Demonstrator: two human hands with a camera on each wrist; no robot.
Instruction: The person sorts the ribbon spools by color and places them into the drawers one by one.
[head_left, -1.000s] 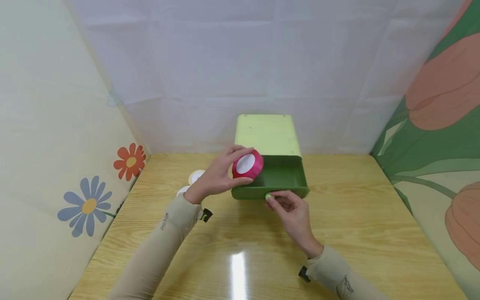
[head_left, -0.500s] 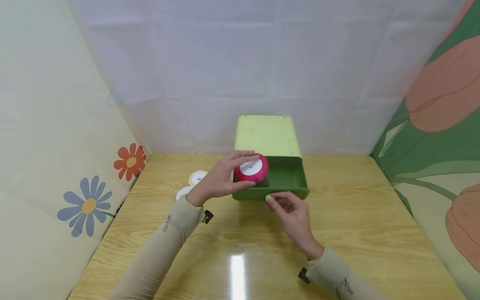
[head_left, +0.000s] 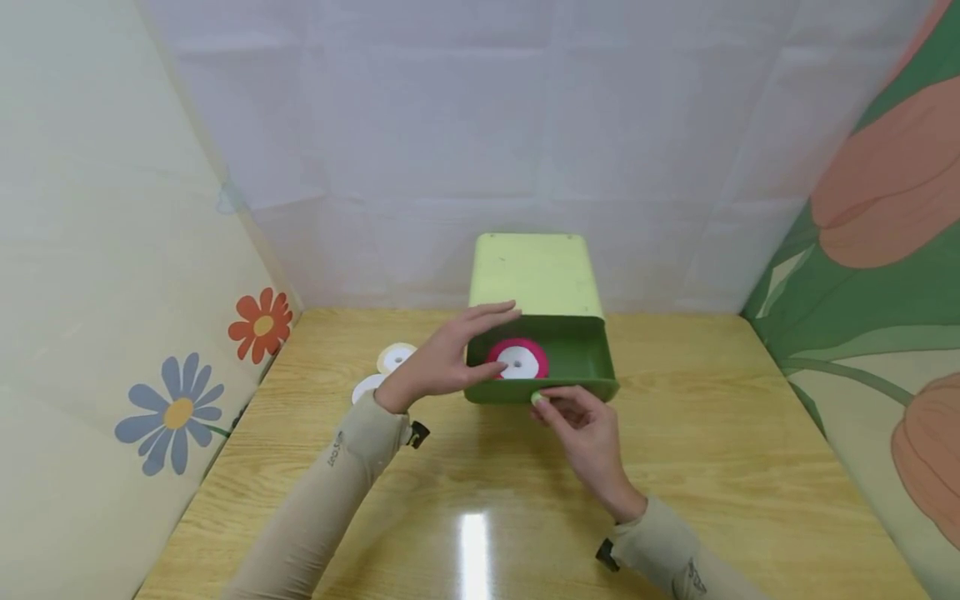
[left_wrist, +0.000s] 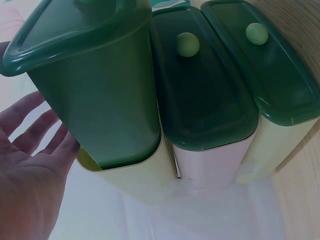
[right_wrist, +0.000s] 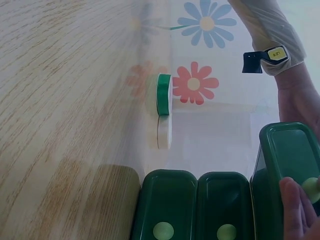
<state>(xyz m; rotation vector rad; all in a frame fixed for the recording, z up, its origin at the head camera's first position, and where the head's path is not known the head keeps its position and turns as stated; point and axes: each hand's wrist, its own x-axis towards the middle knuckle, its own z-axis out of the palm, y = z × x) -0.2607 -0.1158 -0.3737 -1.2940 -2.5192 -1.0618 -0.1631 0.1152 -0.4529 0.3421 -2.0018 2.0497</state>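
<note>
A pink ribbon roll [head_left: 531,348] with a white face lies in the left part of the pulled-out green drawer [head_left: 487,392]. My left hand [head_left: 435,362] is at the drawer's left side, fingers extended, the thumb reaching over the rim close to the roll; it grips nothing. In the left wrist view that hand [left_wrist: 37,155] shows spread fingers beside the drawer wall [left_wrist: 100,105]. With thumb and forefinger my right hand [head_left: 588,429] pinches the small light-green knob [head_left: 536,397] on the drawer front. The roll is out of sight in both wrist views.
The light-green cabinet [head_left: 536,271] stands against the white backdrop. Two shut drawers [left_wrist: 205,95] sit below the pulled-out one. Left on the wooden table lie two more ribbon rolls, a farther one [head_left: 396,357] and a nearer one [head_left: 367,386] partly behind my left wrist.
The pink ribbon roll has tipped flat and gone down from my left hand into the drawer; the left hand has let go of it. My right hand stays on the knob.
</note>
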